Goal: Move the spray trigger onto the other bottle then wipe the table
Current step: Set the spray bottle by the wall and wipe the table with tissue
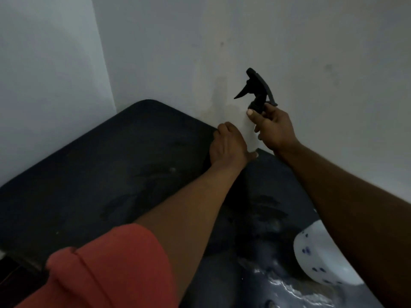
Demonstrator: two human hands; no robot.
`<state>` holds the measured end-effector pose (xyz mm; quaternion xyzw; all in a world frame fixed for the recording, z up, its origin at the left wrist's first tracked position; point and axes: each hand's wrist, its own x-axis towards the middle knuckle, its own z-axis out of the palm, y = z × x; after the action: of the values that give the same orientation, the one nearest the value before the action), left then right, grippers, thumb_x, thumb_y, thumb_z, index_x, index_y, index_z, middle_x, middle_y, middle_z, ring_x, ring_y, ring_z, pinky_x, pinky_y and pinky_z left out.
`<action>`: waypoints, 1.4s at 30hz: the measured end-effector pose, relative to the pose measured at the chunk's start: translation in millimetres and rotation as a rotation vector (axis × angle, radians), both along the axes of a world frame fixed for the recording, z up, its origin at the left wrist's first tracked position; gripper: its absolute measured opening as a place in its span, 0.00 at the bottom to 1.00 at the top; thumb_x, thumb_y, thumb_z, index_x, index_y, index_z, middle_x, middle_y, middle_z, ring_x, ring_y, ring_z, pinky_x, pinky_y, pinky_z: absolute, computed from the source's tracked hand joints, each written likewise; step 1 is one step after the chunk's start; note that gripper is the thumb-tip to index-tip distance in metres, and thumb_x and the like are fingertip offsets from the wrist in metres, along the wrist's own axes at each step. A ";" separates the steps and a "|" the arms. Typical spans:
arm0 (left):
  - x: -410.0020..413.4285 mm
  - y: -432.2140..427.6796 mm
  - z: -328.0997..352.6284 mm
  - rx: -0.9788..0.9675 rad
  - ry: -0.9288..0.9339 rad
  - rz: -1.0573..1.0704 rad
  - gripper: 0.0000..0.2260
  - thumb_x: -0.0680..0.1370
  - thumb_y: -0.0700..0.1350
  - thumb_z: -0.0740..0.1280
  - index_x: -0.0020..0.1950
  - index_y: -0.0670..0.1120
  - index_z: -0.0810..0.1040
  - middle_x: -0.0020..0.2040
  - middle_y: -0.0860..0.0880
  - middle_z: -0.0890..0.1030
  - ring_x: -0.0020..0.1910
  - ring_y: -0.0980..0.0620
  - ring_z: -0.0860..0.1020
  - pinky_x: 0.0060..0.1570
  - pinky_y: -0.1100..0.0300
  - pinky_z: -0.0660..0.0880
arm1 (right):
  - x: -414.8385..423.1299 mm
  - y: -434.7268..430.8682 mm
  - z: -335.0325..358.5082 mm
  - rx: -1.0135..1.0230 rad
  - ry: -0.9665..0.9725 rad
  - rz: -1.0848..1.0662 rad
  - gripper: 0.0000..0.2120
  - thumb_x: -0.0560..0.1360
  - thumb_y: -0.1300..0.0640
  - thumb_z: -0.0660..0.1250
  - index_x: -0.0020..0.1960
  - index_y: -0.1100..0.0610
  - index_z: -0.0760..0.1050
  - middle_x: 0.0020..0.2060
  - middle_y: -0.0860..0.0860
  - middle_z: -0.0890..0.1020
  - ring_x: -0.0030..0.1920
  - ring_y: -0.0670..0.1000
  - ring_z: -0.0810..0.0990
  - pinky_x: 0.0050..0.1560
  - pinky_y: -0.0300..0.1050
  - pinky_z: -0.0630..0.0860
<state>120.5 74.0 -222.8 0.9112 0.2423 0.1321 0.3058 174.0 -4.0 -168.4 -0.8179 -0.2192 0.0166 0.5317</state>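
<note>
One spray trigger [255,90], black, no bottle visibly attached. One dark table [89,165] set into a wall corner. One white cloth with blue dots [320,261] at the lower right, on the table beside a shiny wet-looking patch. Two bare hands, one red-orange sleeve [111,270] on the left arm.

Right hand [274,127] is raised above the table's far edge, in front of the wall, fingers and thumb pinched around the trigger's collar; the nozzle points up-left and the lever hangs toward the left. Right forearm runs in from the lower right.

Left hand [229,147] is low at the table's far edge by the wall, knuckles up, fingers curled down over something not visible; can't tell what, if anything, it grips. The hands are near each other, not touching.
</note>
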 end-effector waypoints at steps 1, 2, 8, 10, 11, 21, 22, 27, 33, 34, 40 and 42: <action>-1.2 0.3 1.7 0.005 0.014 -0.014 0.48 0.63 0.62 0.76 0.71 0.40 0.58 0.65 0.42 0.67 0.61 0.44 0.69 0.52 0.53 0.72 | -0.9 0.0 -0.1 0.007 0.001 -0.001 0.12 0.78 0.54 0.69 0.60 0.56 0.78 0.40 0.48 0.79 0.39 0.46 0.76 0.40 0.41 0.72; -2.5 1.2 3.0 0.007 0.026 -0.025 0.48 0.63 0.63 0.76 0.71 0.40 0.59 0.65 0.42 0.67 0.61 0.44 0.69 0.51 0.53 0.72 | -1.7 0.5 -0.5 0.013 0.003 -0.004 0.11 0.78 0.54 0.69 0.59 0.56 0.78 0.41 0.50 0.79 0.40 0.47 0.76 0.41 0.43 0.72; -10.9 7.4 5.4 0.005 0.046 -0.095 0.50 0.64 0.62 0.75 0.74 0.38 0.55 0.69 0.40 0.65 0.65 0.42 0.68 0.58 0.51 0.71 | -10.0 4.6 -5.4 0.124 0.028 -0.049 0.05 0.77 0.56 0.70 0.52 0.53 0.77 0.34 0.50 0.77 0.33 0.46 0.75 0.34 0.41 0.71; -13.6 9.9 6.1 0.010 0.053 -0.121 0.53 0.65 0.62 0.76 0.75 0.37 0.51 0.71 0.39 0.63 0.68 0.41 0.65 0.64 0.49 0.69 | -10.6 4.8 -5.2 0.112 0.051 -0.061 0.07 0.77 0.55 0.71 0.54 0.52 0.78 0.35 0.51 0.78 0.33 0.46 0.75 0.35 0.41 0.72; -13.7 10.9 7.0 0.019 0.063 -0.132 0.54 0.64 0.62 0.76 0.76 0.37 0.50 0.72 0.39 0.63 0.69 0.40 0.65 0.65 0.48 0.69 | -10.6 3.9 -2.9 0.078 0.069 -0.059 0.09 0.76 0.53 0.71 0.55 0.55 0.79 0.36 0.52 0.79 0.34 0.46 0.75 0.37 0.42 0.73; -28.2 29.4 50.2 0.293 0.393 -0.272 0.43 0.56 0.65 0.79 0.61 0.40 0.75 0.56 0.41 0.80 0.53 0.43 0.78 0.51 0.53 0.77 | -25.8 -47.0 76.5 -0.188 0.116 -0.002 0.20 0.74 0.55 0.74 0.62 0.64 0.78 0.49 0.55 0.83 0.50 0.52 0.81 0.50 0.44 0.78; -32.0 32.1 55.8 0.312 0.417 -0.288 0.39 0.57 0.65 0.78 0.58 0.41 0.77 0.54 0.42 0.81 0.51 0.43 0.79 0.49 0.53 0.77 | -27.8 -60.4 88.2 -0.202 0.071 0.000 0.15 0.74 0.56 0.74 0.57 0.63 0.80 0.43 0.50 0.82 0.44 0.48 0.81 0.43 0.39 0.76; -46.1 29.4 86.6 0.286 0.345 -0.221 0.29 0.67 0.59 0.75 0.52 0.35 0.77 0.46 0.38 0.79 0.42 0.40 0.77 0.39 0.54 0.75 | -33.4 -161.6 117.0 -0.418 -0.151 -0.143 0.07 0.76 0.56 0.71 0.45 0.58 0.84 0.34 0.45 0.82 0.34 0.41 0.78 0.36 0.33 0.74; -55.8 -35.2 114.2 0.294 0.146 -0.284 0.24 0.72 0.52 0.73 0.54 0.32 0.77 0.55 0.33 0.79 0.51 0.36 0.77 0.41 0.56 0.67 | -36.3 -295.1 37.2 -0.779 0.071 -0.433 0.13 0.76 0.53 0.70 0.48 0.63 0.83 0.49 0.59 0.86 0.53 0.58 0.83 0.53 0.47 0.79; -57.7 -44.4 116.5 0.275 0.140 -0.299 0.24 0.72 0.52 0.73 0.56 0.33 0.77 0.56 0.33 0.78 0.53 0.36 0.77 0.42 0.56 0.67 | -39.2 -301.4 19.0 -0.797 0.128 -0.444 0.14 0.76 0.51 0.70 0.49 0.63 0.83 0.49 0.59 0.85 0.53 0.58 0.82 0.52 0.47 0.78; -65.6 -56.8 128.9 0.312 0.122 -0.339 0.27 0.73 0.52 0.73 0.65 0.36 0.74 0.64 0.36 0.75 0.60 0.37 0.74 0.55 0.52 0.71 | -44.2 -290.2 -38.3 -0.794 0.242 -0.523 0.20 0.72 0.42 0.71 0.47 0.61 0.79 0.46 0.57 0.83 0.49 0.57 0.81 0.42 0.44 0.69; -69.5 -51.0 131.7 0.323 0.104 -0.326 0.26 0.73 0.51 0.73 0.64 0.36 0.75 0.63 0.35 0.76 0.59 0.36 0.75 0.54 0.52 0.70 | -44.1 -284.9 -40.2 -0.787 0.270 -0.548 0.18 0.70 0.41 0.72 0.43 0.57 0.76 0.42 0.55 0.80 0.46 0.56 0.80 0.41 0.43 0.69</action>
<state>51.0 23.0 -91.1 0.9810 0.0830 0.0709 0.1605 130.0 -288.9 -208.7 -0.9747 0.0973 0.0635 0.1910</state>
